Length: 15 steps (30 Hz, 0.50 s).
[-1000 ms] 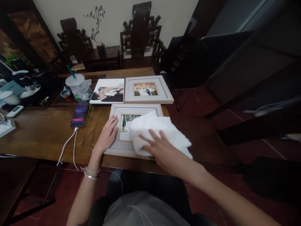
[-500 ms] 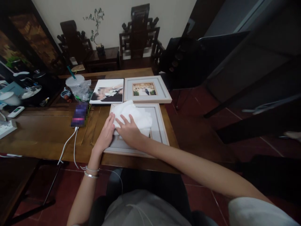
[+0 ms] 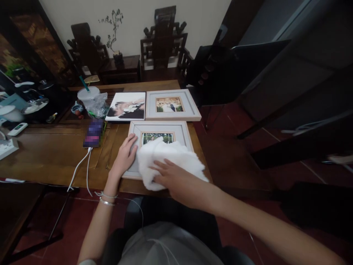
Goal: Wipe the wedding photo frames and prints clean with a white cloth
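Note:
A picture frame [image 3: 180, 129] with a pale wooden border, a grey mat and a small outdoor photo lies flat by the table's near edge. My left hand [image 3: 127, 154] rests along its left side, fingers extended and thumb apart. Bunched over its lower right part is a white cloth [image 3: 176, 154], which overhangs the near border. Spread fingers of my right hand [image 3: 172, 178] press on this cloth and carry it. The cloth hides the photo's lower part and the frame's near right corner.
Beyond lie a second frame [image 3: 150, 105] and a photo panel [image 3: 138, 115]. Leftward on the wooden table [image 3: 55, 154] are a phone [image 3: 94, 132] with white cables [image 3: 78, 167], a lidded cup [image 3: 87, 94] with a straw, a plastic bag [image 3: 98, 105] and a power strip [image 3: 8, 147].
My right hand has drawn the white cloth toward me and to the right, uncovering the photo's upper part. My left hand stays at the frame's left side.

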{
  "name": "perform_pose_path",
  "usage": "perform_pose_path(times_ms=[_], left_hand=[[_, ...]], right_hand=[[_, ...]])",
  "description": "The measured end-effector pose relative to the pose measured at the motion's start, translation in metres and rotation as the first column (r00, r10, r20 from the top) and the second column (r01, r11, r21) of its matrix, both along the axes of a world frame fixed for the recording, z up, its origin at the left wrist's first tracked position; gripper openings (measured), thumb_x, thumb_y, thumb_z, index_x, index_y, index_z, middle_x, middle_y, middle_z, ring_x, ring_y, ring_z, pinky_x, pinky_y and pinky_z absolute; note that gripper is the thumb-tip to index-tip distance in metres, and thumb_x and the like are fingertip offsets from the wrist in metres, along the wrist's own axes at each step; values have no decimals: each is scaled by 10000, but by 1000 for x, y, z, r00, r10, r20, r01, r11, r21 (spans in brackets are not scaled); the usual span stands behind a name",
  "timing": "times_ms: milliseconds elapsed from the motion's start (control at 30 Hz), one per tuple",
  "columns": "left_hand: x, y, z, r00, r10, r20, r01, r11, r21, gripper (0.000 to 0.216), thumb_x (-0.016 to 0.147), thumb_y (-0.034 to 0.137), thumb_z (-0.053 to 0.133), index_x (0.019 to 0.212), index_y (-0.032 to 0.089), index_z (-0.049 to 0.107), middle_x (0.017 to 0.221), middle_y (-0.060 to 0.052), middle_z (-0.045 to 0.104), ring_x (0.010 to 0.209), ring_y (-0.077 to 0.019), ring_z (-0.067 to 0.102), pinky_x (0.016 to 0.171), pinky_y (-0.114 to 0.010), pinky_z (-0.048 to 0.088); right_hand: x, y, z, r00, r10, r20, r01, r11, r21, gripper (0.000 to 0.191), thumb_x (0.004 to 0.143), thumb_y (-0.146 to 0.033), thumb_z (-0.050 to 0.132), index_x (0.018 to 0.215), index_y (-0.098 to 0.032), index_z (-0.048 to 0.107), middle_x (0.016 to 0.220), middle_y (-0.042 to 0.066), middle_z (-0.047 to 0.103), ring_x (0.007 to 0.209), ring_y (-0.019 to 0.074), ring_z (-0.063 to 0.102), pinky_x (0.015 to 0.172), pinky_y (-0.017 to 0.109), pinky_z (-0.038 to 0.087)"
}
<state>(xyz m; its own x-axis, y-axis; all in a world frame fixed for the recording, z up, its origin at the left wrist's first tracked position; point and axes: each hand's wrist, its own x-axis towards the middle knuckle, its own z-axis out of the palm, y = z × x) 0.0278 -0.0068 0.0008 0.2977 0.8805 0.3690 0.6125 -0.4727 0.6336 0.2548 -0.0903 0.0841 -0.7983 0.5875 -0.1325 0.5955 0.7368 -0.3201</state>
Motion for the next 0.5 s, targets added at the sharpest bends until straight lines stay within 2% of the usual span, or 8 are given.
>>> perform_pose_path(times_ms=[100,167,267,367,433,500], left_hand=[[0,1,-4,999,-20,-32,21,1000,24,370,961,214,422,1292,166,580,1440,-137,498,1403,-244,400,1176,-477,311],[-1,1,-5,999,-20,-31,21,999,27,370,951,175,412,1272,166,595,1439,-137,499,1411,-246,389,1175,-485,312],[-1,1,-4,1000,-13,-14,13,1000,14,362,946,160,416,1252,182,610,1439,-122,506,1411,-243,392,1169,-488,324],[-1,3,-4,1000,-19,-1,19,1000,3,359,952,156,405,1239,175,620,1433,-135,514,1408,-247,399,1162,-493,336],[-2,3,-4,999,-29,-13,29,1000,12,359,959,150,389,1233,153,622,1418,-151,529,1412,-249,393,1165,-502,330],[-2,4,-5,999,-37,-36,38,999,26,364,965,147,372,1233,129,618,1405,-163,539,1418,-245,383,1173,-500,319]], right_hand=[[20,-3,11,1000,-27,-16,26,999,-32,445,682,53,456,991,-164,693,1294,137,631,1267,268,529,1067,461,402],[18,0,12,1000,-28,-6,28,999,-24,430,686,46,444,967,-168,691,1204,131,671,1211,274,567,1026,465,434],[-5,8,3,999,23,-28,-23,1000,9,424,708,17,466,1037,-144,679,1256,154,641,1257,305,523,1034,502,418],[-26,12,-7,996,32,-78,-30,999,26,483,702,26,461,1111,-133,661,1323,160,604,1313,293,477,1085,499,368],[-25,11,-9,994,8,-105,-7,1000,15,507,684,42,449,1103,-144,664,1328,145,607,1329,275,466,1106,490,347],[-11,7,-6,993,-20,-118,19,1000,-13,500,666,47,446,1066,-151,672,1334,141,605,1341,270,457,1118,488,336]])
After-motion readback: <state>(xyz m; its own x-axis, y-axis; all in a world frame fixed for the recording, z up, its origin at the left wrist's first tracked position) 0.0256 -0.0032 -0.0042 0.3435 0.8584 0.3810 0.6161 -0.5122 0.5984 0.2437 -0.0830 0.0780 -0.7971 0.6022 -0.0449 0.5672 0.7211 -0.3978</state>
